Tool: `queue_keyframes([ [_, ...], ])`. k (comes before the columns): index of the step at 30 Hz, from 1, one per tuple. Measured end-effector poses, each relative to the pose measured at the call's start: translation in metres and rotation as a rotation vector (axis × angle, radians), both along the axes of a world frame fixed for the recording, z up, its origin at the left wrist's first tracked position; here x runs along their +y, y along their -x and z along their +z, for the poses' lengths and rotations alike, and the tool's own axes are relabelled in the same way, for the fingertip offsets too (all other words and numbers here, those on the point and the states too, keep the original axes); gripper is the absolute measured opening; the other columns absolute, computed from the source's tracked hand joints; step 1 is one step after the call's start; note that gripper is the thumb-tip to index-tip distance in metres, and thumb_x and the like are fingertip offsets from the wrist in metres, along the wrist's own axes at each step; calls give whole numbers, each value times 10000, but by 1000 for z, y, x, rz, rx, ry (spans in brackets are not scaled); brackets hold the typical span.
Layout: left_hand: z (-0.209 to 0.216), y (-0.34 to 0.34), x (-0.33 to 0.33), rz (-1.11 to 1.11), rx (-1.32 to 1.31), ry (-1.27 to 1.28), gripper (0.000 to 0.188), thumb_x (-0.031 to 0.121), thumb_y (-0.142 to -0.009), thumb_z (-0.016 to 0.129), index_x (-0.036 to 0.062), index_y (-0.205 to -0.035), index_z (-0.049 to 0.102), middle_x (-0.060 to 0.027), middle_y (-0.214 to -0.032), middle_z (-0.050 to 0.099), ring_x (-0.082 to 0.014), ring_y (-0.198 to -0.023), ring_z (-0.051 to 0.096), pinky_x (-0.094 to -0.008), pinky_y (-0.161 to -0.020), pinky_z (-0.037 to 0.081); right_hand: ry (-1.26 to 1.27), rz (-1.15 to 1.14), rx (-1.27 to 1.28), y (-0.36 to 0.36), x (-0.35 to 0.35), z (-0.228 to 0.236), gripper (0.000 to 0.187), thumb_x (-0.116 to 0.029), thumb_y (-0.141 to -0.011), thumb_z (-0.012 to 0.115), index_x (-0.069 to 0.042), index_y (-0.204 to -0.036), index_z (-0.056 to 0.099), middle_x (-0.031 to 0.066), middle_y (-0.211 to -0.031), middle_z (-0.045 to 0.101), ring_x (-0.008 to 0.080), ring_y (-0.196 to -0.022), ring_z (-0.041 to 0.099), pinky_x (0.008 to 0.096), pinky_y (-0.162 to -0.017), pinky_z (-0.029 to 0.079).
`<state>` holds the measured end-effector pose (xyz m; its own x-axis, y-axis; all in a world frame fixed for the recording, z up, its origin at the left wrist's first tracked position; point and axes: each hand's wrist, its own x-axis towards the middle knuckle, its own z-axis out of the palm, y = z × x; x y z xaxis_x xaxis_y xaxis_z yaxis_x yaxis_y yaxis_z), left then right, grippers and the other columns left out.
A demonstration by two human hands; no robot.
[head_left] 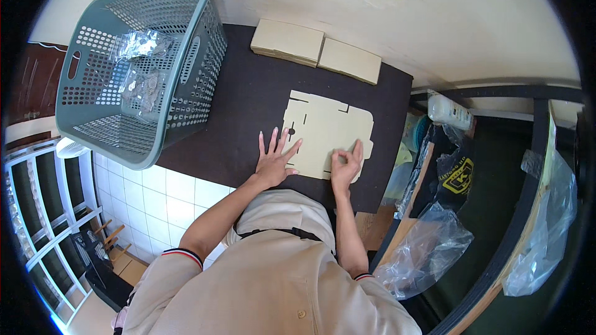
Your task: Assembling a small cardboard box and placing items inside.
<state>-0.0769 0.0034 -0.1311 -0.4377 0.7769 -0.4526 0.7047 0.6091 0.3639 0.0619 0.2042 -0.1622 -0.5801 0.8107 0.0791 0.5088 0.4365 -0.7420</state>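
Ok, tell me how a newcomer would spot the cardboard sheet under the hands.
On the dark tabletop, look right of the grey-green basket. The left hand spreads over the near-left edge of the tan cardboard sheet; the right hand is over its right part. Unlike the two tan stacks beyond it, it shows dark slits and a round hole.

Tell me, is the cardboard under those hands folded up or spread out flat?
Spread flat: the cardboard sheet lies on the dark table, its slots showing, no sides standing up.
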Motion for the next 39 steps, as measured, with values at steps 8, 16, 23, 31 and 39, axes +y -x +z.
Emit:
queue_keyframes([
  [8,-2,-1,2,-26,46,-17,1033,600,-928,705,340,-1728,106,-228,-1783,-21,-487,-1629,-51,-770,-1213,-70,-56,-35,10,13,-3,-8,91,-57,-838,795,19,-869,756,354,-1620,404,489,-1542,345,571,-1297,206],
  [16,-6,-4,-1,-24,48,-16,1034,619,-926,694,344,-1728,103,-236,-1779,-44,-496,-1626,-60,-779,-1208,-68,-77,-56,-36,54,24,-14,79,-80,-863,763,-1,-862,758,346,-1629,397,471,-1557,323,604,-1306,135],
  [23,-2,-1,-1,-7,16,-16,1032,600,-925,705,342,-1727,109,-230,-1781,-40,-487,-1628,-60,-774,-1213,-64,-75,-122,-101,92,47,-16,85,-111,-858,770,-27,-862,773,304,-1631,429,437,-1561,327,649,-1291,87],
  [31,-2,0,0,0,-3,-33,1024,584,-922,716,339,-1726,131,-223,-1784,-5,-480,-1630,-65,-765,-1218,-72,-87,-151,-179,104,52,-23,152,-197,-850,790,-46,-858,769,245,-1648,441,425,-1547,332,693,-1259,76],
  [39,-1,-1,1,7,-12,-36,1019,574,-921,723,339,-1725,142,-225,-1783,15,-481,-1630,-57,-763,-1220,-68,-74,-157,-193,110,52,-16,95,-139,-831,805,-49,-822,773,282,-1628,447,449,-1549,325,753,-1229,65],
])
